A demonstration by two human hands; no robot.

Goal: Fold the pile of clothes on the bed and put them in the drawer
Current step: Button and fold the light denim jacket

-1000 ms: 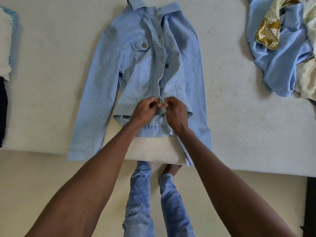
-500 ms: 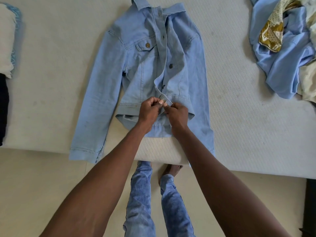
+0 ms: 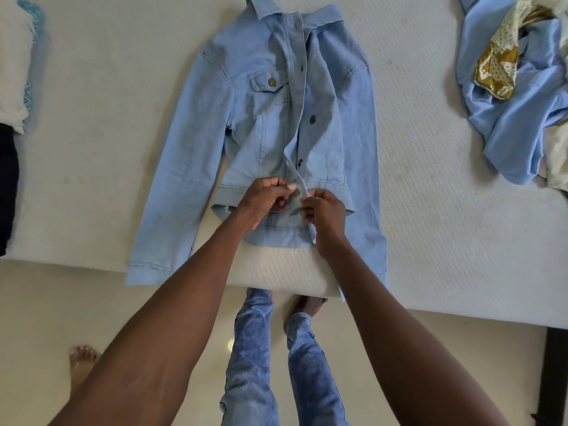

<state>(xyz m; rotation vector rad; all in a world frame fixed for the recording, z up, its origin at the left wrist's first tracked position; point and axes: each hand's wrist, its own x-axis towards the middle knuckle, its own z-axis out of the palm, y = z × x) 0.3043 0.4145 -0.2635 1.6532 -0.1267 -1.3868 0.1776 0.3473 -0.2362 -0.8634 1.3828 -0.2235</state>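
Note:
A light blue denim jacket [image 3: 261,124] lies face up on the white bed [image 3: 107,87], collar at the far side and both sleeves spread down toward the near edge. At the hem, my left hand [image 3: 264,201] pinches the left front placket. My right hand [image 3: 325,210] pinches the right front edge just beside it. The two front edges meet between my fingers, and the lowest button is hidden there. A pile of unfolded clothes [image 3: 516,96] sits at the far right of the bed.
Folded white and dark items [image 3: 12,87] lie at the bed's left edge. My legs in blue jeans [image 3: 261,364] stand on the cream floor against the bed. A bare foot [image 3: 81,361] shows at lower left. Dark furniture [image 3: 556,379] stands at lower right.
My hands stay at the jacket's hem and have shifted slightly apart, drawing the two front edges at the bottom. The view has tilted down a little.

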